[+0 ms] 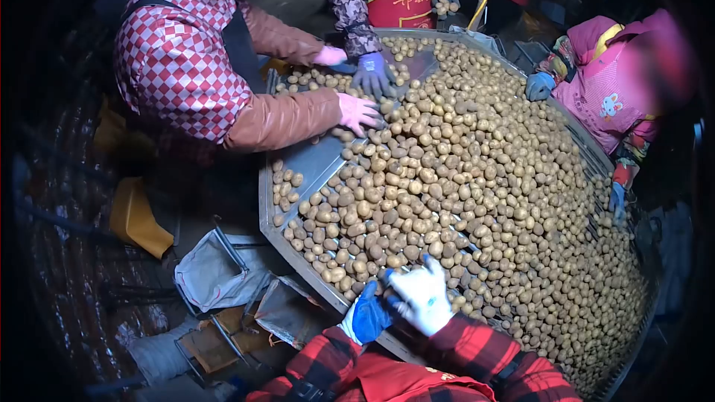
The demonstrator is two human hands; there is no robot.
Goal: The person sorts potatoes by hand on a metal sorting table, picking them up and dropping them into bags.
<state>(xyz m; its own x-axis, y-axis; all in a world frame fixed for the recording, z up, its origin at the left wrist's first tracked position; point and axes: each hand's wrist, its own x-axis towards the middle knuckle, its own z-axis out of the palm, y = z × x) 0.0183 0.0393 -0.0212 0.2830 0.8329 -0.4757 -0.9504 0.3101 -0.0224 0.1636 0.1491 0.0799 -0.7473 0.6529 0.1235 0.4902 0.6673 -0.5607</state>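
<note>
Seemingly picking over potatoes (477,179) heaped across a wide, rimmed desk (307,167), with gloved left hand (370,316) and right hand (424,296) close together at the near edge, impossible to tell whether grasping or released, probably needing a light fingertip pinch next.

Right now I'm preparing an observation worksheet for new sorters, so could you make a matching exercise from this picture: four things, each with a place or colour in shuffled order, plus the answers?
Things
1. Potatoes
2. Camera wearer's left hand
3. Camera wearer's right hand
4. Red-and-white checked garment

Places and colours
A. Glove showing mostly white, with blue fingertips
B. Worn by the person at the picture's upper left
C. Heaped on the metal table
D. Glove showing mostly blue, with white towards the wrist

Pairs: 1-C, 2-D, 3-A, 4-B
</note>
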